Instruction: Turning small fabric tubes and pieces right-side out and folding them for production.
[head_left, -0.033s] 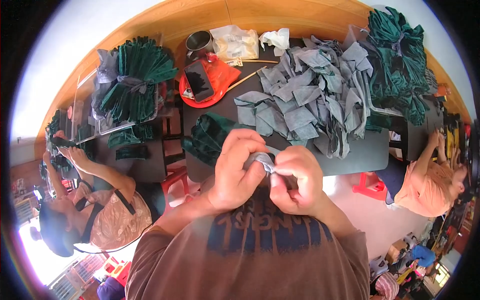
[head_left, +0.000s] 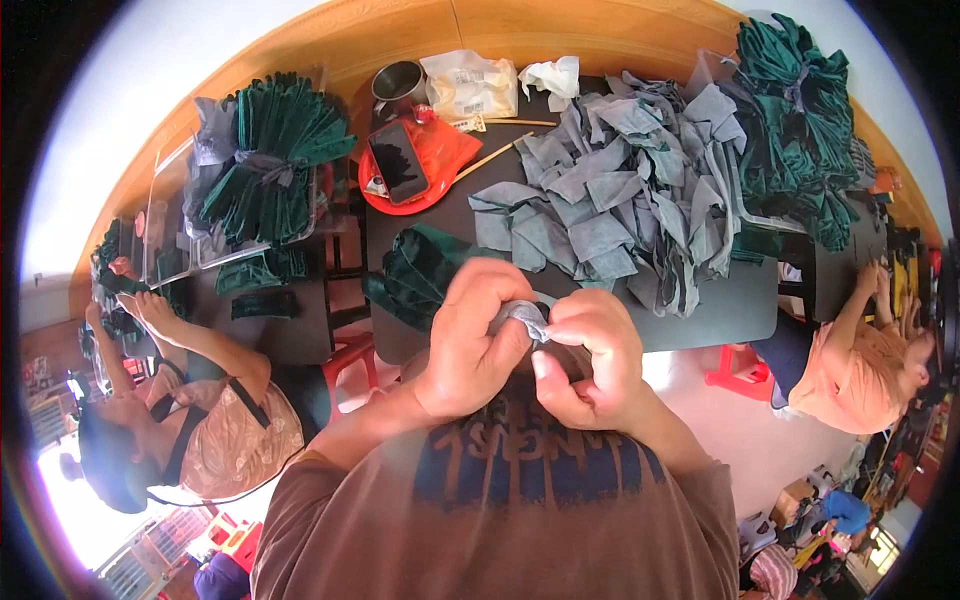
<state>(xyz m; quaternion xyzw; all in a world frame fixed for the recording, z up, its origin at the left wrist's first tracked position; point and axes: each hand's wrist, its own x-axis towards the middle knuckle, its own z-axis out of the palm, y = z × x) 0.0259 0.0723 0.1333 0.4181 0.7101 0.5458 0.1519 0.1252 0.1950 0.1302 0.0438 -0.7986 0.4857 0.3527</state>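
In front of my chest, a small piece of grey cloth (head_left: 522,316) is bunched between my hands. My left hand (head_left: 475,335) is closed round it, with the thumb and curled fingers pressing it. The fingers of my right hand (head_left: 598,355) are bent at the cloth's twisted end, the thumb a little below the index fingertip. The hands hide part of the cloth. Just beyond my left hand, dark green velvet pieces (head_left: 420,275) lie on the grey table (head_left: 725,320). A large heap of grey cloth strips (head_left: 610,190) covers the table's far right.
At the far left of my table are a red plate (head_left: 405,208) with a phone (head_left: 398,165), a metal mug (head_left: 398,88) and a plastic packet (head_left: 470,85). Tied green velvet bundles stand left (head_left: 270,170) and right (head_left: 795,110). Two people sit at either side, near red stools.
My right thumb has dropped slightly away from the index fingertip, and the right hand has shifted a touch. The left hand stays in place on the grey cloth.
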